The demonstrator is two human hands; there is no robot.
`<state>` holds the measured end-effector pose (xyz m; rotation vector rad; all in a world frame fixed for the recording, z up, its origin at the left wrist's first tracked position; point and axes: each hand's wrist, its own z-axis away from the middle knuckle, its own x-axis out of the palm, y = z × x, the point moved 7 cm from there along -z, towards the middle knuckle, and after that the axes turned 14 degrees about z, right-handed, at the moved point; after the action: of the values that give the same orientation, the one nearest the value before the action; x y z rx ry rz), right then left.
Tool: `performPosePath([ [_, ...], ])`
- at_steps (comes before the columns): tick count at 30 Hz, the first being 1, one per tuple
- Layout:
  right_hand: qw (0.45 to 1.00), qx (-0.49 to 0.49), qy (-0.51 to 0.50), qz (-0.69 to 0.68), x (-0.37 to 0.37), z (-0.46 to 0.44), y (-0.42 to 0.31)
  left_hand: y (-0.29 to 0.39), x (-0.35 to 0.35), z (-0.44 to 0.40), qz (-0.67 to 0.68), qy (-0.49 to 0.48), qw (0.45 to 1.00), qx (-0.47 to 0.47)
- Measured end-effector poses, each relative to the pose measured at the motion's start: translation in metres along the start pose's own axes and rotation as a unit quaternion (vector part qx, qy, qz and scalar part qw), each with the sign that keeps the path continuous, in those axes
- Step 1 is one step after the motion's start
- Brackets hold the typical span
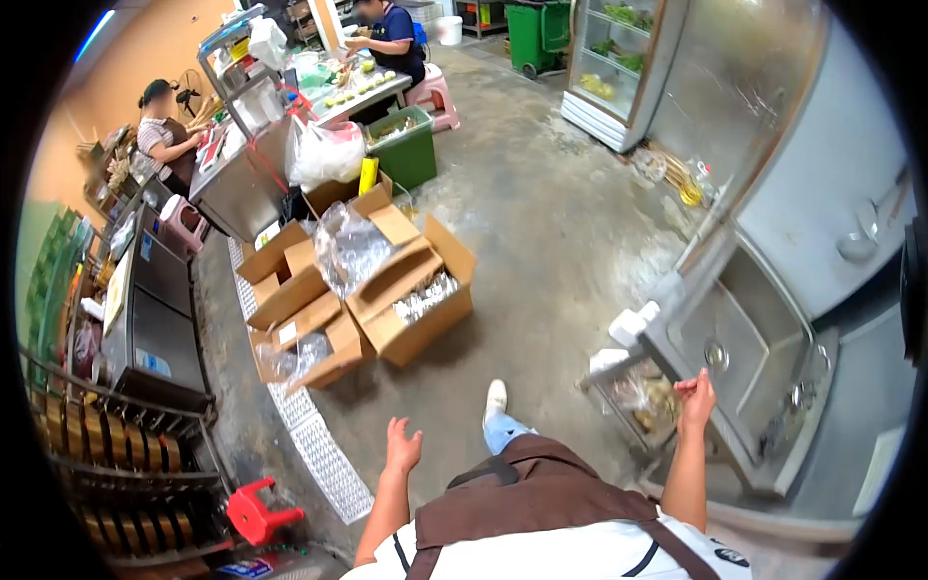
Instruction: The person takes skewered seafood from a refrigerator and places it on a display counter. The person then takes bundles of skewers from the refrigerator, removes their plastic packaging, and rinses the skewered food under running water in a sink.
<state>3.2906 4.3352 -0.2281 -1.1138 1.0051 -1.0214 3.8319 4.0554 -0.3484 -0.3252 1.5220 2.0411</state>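
Observation:
My left hand point(404, 447) hangs low in front of me, fingers apart with nothing in them. Beyond it stand several opened cardboard boxes point(411, 304). Clear plastic point(353, 246) spills from one, and silvery wrapped material point(425, 298) shows inside another. My right hand point(696, 398) is loosely curled beside the metal sink point(720, 319), with a gap between thumb and fingers and nothing visible in it. From this view I cannot tell whether it touches the sink's edge. Below my chest a brown apron point(541, 498) covers my front.
A red stool point(259, 512) and a rack of round boards point(116, 435) stand at left. White mats point(324, 464) line the floor. Farther off are a green bin point(404, 147), a glass-door fridge point(619, 68) and two people at worktables. Bagged goods point(650, 401) sit beneath the sink.

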Motion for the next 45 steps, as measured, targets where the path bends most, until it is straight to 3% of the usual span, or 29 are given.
performPosePath([
  [2, 1.0, 0.024, 0.006, -0.011, 0.058, -0.061, 0.007, -0.02, 0.028, -0.068, -0.049, -0.05, 0.997, -0.006],
  [5, 0.999, 0.003, -0.018, -0.036, 0.181, -0.119, -0.032, -0.048, 0.019, -0.126, -0.141, -0.122, 0.978, -0.097],
  [8, 0.963, -0.15, -0.212, 0.077, 0.325, -0.151, -0.101, -0.046, 0.009, -0.17, -0.152, -0.107, 0.969, -0.166],
  [12, 0.924, -0.166, -0.33, 0.101, 0.48, -0.206, -0.146, -0.029, 0.006, -0.244, -0.176, -0.057, 0.952, -0.243],
  [15, 0.842, -0.229, -0.411, 0.264, 0.577, -0.274, -0.151, -0.027, 0.034, -0.322, -0.15, -0.063, 0.929, -0.333],
  [16, 0.843, -0.231, -0.408, 0.263, 0.598, -0.307, -0.142, -0.011, 0.051, -0.363, -0.16, -0.076, 0.929, -0.325],
  [18, 0.7, -0.167, -0.418, 0.554, 0.637, -0.391, -0.072, 0.034, 0.089, -0.46, -0.175, -0.097, 0.939, -0.281],
  [20, 0.657, -0.179, -0.398, 0.614, 0.641, -0.461, -0.015, 0.1, 0.135, -0.56, -0.173, -0.129, 0.955, -0.202],
  [22, 0.587, -0.099, -0.45, 0.666, 0.625, -0.514, 0.025, 0.229, 0.169, -0.651, -0.093, -0.091, 0.979, -0.159],
  [23, 0.598, -0.12, -0.446, 0.655, 0.615, -0.543, 0.044, 0.236, 0.194, -0.705, -0.031, -0.028, 0.991, -0.13],
  [24, 0.614, -0.139, -0.444, 0.638, 0.6, -0.565, 0.059, 0.292, 0.216, -0.754, 0.037, -0.063, 0.99, -0.119],
  [26, 0.512, -0.243, -0.481, 0.669, 0.595, -0.598, 0.062, 0.414, 0.252, -0.839, -0.013, -0.102, 0.994, -0.045],
  [27, 0.526, -0.225, -0.467, 0.675, 0.591, -0.624, 0.068, 0.467, 0.273, -0.883, 0.002, -0.119, 0.993, -0.006],
  [28, 0.596, -0.151, -0.442, 0.653, 0.576, -0.652, 0.091, 0.501, 0.291, -0.921, -0.002, -0.113, 0.994, -0.002],
  [29, 0.625, -0.083, -0.436, 0.643, 0.579, -0.669, 0.074, 0.531, 0.313, -0.961, 0.041, -0.13, 0.991, 0.012],
  [30, 0.68, 0.048, -0.393, 0.617, 0.585, -0.691, 0.069, 0.56, 0.335, -1.002, 0.083, -0.148, 0.985, 0.023],
  [32, 0.707, 0.191, -0.352, 0.582, 0.596, -0.727, 0.066, 0.606, 0.357, -1.068, 0.053, -0.136, 0.988, 0.045],
  [33, 0.687, 0.179, -0.366, 0.602, 0.615, -0.762, 0.052, 0.63, 0.368, -1.09, 0.032, -0.123, 0.989, 0.071],
  [35, 0.667, 0.116, -0.383, 0.628, 0.717, -0.884, 0.014, 0.627, 0.391, -1.13, -0.028, -0.12, 0.992, -0.007],
  [36, 0.655, 0.103, -0.397, 0.634, 0.761, -0.91, 0.0, 0.59, 0.403, -1.146, -0.032, -0.119, 0.992, -0.025],
  [37, 0.64, 0.093, -0.414, 0.64, 0.8, -0.932, -0.014, 0.598, 0.409, -1.149, -0.098, -0.173, 0.977, -0.08],
  [39, 0.444, -0.011, -0.574, 0.688, 0.874, -1.018, 0.053, 0.597, 0.424, -1.159, -0.203, -0.314, 0.926, -0.051],
  [40, 0.591, 0.13, -0.456, 0.653, 0.918, -1.068, 0.006, 0.618, 0.416, -1.166, -0.147, -0.286, 0.942, -0.093],
  [41, 0.513, -0.14, -0.456, 0.713, 0.963, -1.137, 0.058, 0.651, 0.412, -1.171, -0.087, -0.257, 0.953, -0.137],
  [42, 0.657, -0.113, -0.348, 0.659, 1.023, -1.192, 0.005, 0.666, 0.418, -1.185, -0.078, -0.254, 0.953, -0.146],
  [43, 0.707, -0.164, -0.352, 0.591, 1.09, -1.244, -0.029, 0.679, 0.413, -1.204, -0.075, -0.189, 0.966, -0.158],
  [44, 0.691, -0.156, -0.366, 0.604, 1.156, -1.278, -0.084, 0.686, 0.409, -1.226, -0.075, -0.122, 0.975, -0.168],
  [45, 0.689, -0.214, -0.343, 0.602, 1.211, -1.319, -0.105, 0.687, 0.418, -1.249, -0.074, -0.117, 0.975, -0.175],
])
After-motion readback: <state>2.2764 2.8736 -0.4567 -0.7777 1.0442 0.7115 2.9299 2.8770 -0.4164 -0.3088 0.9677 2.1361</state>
